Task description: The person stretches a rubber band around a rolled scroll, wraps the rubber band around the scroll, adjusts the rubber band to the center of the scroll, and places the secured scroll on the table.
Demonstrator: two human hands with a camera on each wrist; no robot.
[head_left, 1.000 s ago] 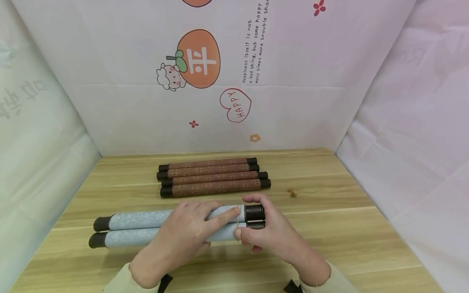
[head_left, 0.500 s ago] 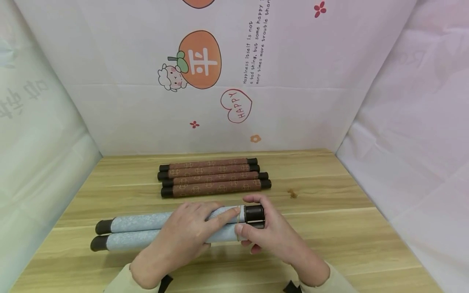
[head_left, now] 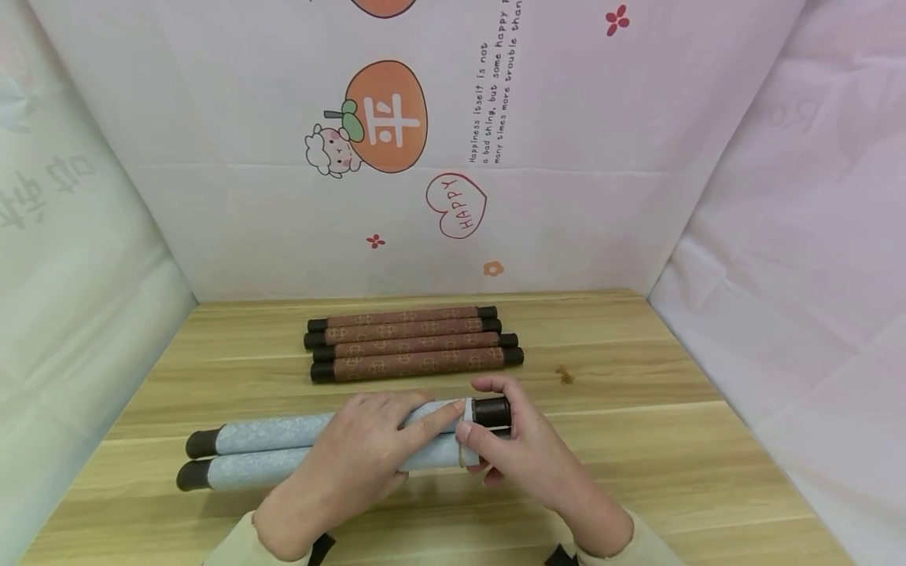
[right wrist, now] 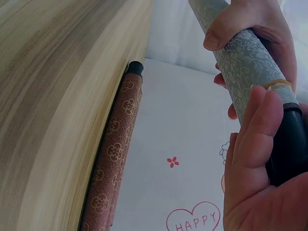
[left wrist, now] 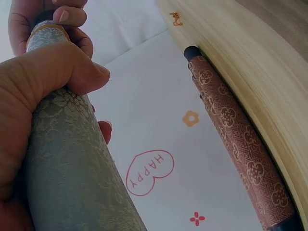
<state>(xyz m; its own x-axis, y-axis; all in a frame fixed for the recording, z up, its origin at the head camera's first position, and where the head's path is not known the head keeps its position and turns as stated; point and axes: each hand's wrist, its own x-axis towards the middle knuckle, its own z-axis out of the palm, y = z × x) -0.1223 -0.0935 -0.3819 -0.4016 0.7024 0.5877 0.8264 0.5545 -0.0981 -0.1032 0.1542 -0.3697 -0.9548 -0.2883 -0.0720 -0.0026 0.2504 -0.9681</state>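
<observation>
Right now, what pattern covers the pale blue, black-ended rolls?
Rolls: whitish florals, clearest in right wrist view.

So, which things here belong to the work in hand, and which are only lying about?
In the job, it seems:
two pale blue rolls
thin yellowish band at one end
left hand
right hand

Apparently just lying about:
four brown patterned rolls
small brownish item on the table, unclear

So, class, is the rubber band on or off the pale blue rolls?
On: the rubber band lies across the pale blue rolls, near the end by the right hand. Its underside is hidden.
</observation>
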